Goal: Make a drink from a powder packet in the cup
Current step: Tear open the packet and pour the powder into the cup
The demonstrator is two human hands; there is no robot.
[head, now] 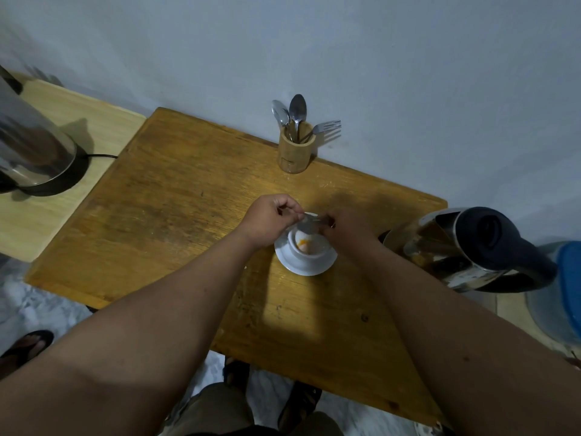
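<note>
Pale wall backs the worn wooden surface I am looking down on. My left hand and right hand meet directly over the cup, each pinching one end of a silvery powder packet that is stretched between them just above the rim. Orange and pale powder already lies inside the cup, so I judge the emptying is under way or nearly done; I cannot tell how much remains in the packet. The cup stands on a white saucer near the middle of the surface. Water and stirring are left: a steel kettle waits just right of the saucer, and spoons stand in a bamboo holder against the wall. A second kettle sits well apart at left.
</note>
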